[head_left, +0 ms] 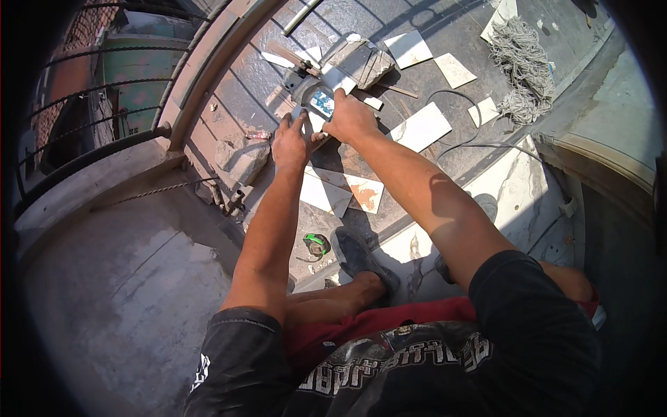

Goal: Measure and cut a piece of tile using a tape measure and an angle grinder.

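Note:
A round grey disc with a blue-and-white face [322, 103] is tilted between my hands, in front of a grey tool part [296, 78] that looks like the head of an angle grinder. My right hand [352, 119] is closed at the disc's right edge, thumb on the near side. My left hand [291, 144] has its fingers bent up against the disc's lower left edge. A pale piece shows between the two hands; what it is I cannot make out. Cut white tiles [325, 189] lie just below the hands, one with a brown patch.
A broken concrete block [358, 61] lies beyond my hands, another chunk [242, 161] to the left. A black cable [479, 144] curls at the right, near a heap of grey string [522, 69]. A green tape measure [316, 244] sits by my foot. A curved railing [104, 87] borders the left.

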`<state>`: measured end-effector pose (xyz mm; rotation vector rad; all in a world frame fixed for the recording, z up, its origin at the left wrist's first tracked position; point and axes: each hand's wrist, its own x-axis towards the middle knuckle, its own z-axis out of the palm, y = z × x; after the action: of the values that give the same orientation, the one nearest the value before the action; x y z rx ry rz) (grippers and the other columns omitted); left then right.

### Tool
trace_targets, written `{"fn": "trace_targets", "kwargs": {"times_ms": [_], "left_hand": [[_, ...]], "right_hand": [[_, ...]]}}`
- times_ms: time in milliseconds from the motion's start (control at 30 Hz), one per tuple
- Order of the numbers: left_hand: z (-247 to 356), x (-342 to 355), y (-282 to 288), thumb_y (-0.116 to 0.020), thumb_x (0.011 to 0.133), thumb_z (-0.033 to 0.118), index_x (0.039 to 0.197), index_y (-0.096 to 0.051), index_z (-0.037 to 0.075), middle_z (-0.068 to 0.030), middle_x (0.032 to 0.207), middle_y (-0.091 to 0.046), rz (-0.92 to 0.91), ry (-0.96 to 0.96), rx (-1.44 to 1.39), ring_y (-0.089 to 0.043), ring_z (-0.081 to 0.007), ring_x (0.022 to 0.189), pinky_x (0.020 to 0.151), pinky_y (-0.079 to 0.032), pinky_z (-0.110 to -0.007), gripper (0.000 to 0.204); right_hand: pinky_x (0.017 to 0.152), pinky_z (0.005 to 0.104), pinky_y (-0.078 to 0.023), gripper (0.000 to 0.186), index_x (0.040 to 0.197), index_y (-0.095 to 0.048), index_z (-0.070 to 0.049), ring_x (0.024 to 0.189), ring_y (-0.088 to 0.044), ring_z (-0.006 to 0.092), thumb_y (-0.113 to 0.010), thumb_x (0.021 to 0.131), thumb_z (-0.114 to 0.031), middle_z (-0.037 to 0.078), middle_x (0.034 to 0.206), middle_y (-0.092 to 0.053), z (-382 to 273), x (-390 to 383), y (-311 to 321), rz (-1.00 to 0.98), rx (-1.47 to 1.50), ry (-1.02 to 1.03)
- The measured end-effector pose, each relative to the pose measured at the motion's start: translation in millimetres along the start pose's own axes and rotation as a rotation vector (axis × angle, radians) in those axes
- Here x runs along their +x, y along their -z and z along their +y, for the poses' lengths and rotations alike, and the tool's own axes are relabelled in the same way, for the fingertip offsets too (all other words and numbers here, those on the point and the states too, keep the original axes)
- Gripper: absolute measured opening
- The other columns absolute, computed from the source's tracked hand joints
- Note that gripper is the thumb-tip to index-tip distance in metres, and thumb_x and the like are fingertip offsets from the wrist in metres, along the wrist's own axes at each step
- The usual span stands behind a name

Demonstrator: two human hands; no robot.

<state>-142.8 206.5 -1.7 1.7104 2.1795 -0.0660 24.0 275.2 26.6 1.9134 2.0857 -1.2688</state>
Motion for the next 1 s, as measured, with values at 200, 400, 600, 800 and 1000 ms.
{"fn": "trace_targets", "kwargs": {"times_ms": [200, 400, 600, 800, 1000], "left_hand": [[-6, 1, -6, -0.079, 0.07, 0.062, 0.14, -0.06, 0.023, -0.017, 0.147, -0.051, 0.033, -0.026, 0.031, -0.054, -0.038, 0.13, 0.106, -0.047, -0.046, 0.082], [-7, 0, -6, -0.078, 0.07, 0.063, 0.139, -0.06, 0.023, -0.0169, 0.148, -0.05, 0.03, -0.033, 0.011, -0.054, -0.0381, 0.13, 0.106, -0.047, -0.047, 0.082], [-9, 2, -8, -0.078, 0.071, 0.063, 0.139, -0.06, 0.024, -0.0173, 0.148, -0.05, 0.041, -0.039, 0.01, -0.054, -0.0383, 0.13, 0.106, -0.047, -0.046, 0.081], [-8, 2, -9, -0.078, 0.073, 0.06, 0.141, -0.058, 0.024, -0.0174, 0.148, -0.05, 0.033, -0.021, 0.034, -0.054, -0.0381, 0.13, 0.106, -0.047, -0.047, 0.079], [-1, -2, -3, -0.081, 0.077, 0.047, 0.14, -0.058, 0.029, -0.0135, 0.147, -0.051, 0.019, 0.004, 0.044, -0.052, -0.0335, 0.133, 0.105, -0.047, -0.044, 0.069]], "right_hand": [[0.091, 0.0432, -0.058, 0.069, 0.128, -0.048, 0.002, 0.108, -0.069, 0.037, -0.081, 0.077, -0.029, 0.023, 0.116, -0.068, -1, 0, 0, -0.014, -0.01, -0.002], [0.091, 0.0431, -0.058, 0.07, 0.128, -0.048, 0.002, 0.108, -0.07, 0.037, -0.082, 0.076, -0.03, 0.023, 0.116, -0.068, 0, 1, -1, -0.005, -0.009, 0.005], [0.091, 0.0453, -0.057, 0.066, 0.124, -0.048, 0.001, 0.106, -0.069, 0.0389, -0.081, 0.077, -0.031, 0.024, 0.113, -0.068, 1, 1, -4, 0.022, -0.01, 0.016], [0.09, 0.0456, -0.057, 0.066, 0.125, -0.047, 0.001, 0.106, -0.069, 0.0386, -0.079, 0.078, -0.032, 0.024, 0.113, -0.068, 0, 2, -4, 0.017, -0.012, 0.018], [0.089, 0.0465, -0.057, 0.066, 0.125, -0.047, 0.002, 0.105, -0.069, 0.0387, -0.078, 0.079, -0.034, 0.024, 0.112, -0.068, 1, 2, -6, 0.013, -0.021, 0.018]]}}
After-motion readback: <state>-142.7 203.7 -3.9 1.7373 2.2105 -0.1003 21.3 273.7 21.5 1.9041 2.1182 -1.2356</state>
